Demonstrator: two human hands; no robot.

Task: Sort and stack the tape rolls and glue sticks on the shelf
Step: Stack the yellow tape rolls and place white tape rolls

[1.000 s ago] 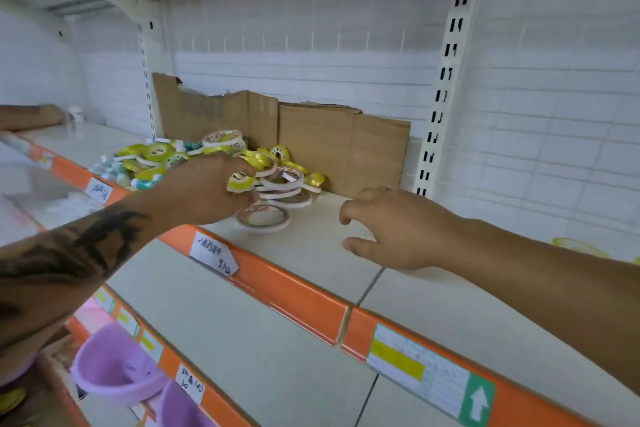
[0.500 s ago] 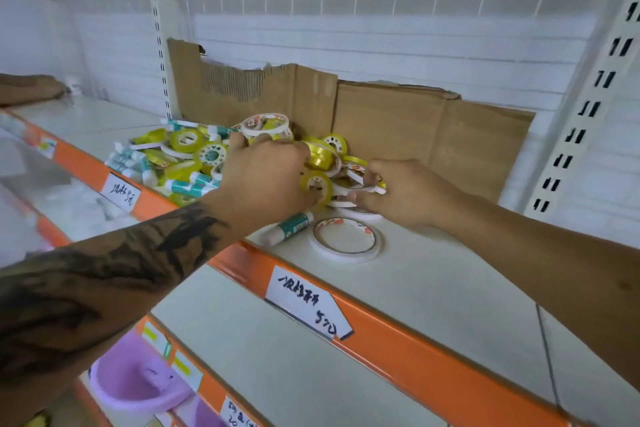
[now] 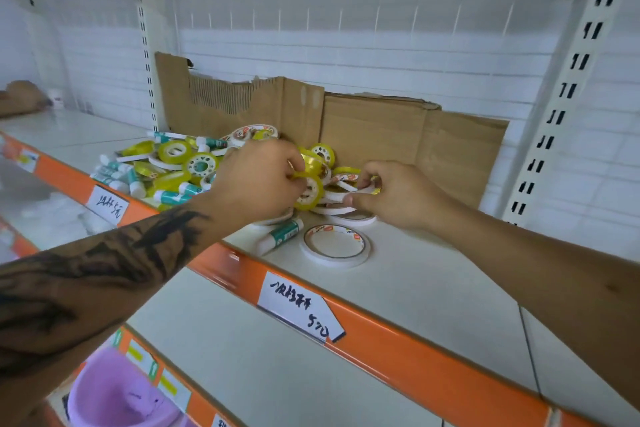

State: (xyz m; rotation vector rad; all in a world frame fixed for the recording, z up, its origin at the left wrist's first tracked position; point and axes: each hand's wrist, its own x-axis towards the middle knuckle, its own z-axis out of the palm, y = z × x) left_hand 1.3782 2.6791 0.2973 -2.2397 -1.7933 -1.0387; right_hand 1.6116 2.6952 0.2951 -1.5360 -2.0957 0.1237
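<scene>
Shelf (image 3: 433,288) is white with an orange front rail; the deck right of the pile is bare. A torn cardboard sheet (image 3: 398,135) stands upright against the back panel, directly behind the pile

Mixed pile (image 3: 180,166) of yellow tape rolls, thin white rolls and teal-and-white glue sticks sits mid-shelf, running left toward the rail. Two handwritten price tags (image 3: 299,312) are clipped on the rail. A purple plastic tub (image 3: 117,395) shows on the lower level, bottom left

Your left hand (image 3: 258,184), forearm tattooed, is at the pile's right end with fingers curled round a yellow tape roll (image 3: 310,192), which stands on edge, its white core facing you. Your right hand (image 3: 398,196) is just right of it, thumb and fingers pinching a thin white tape roll (image 3: 341,194) on top of a short stack of the same kind; a bit of yellow shows at the fingertips, can't tell what it is

One flat white tape ring (image 3: 335,245) lies alone on the deck, in front of your right hand, touching nothing. One glue stick (image 3: 280,236) lies on its side just left of that ring, close to the rail, under your left wrist
</scene>
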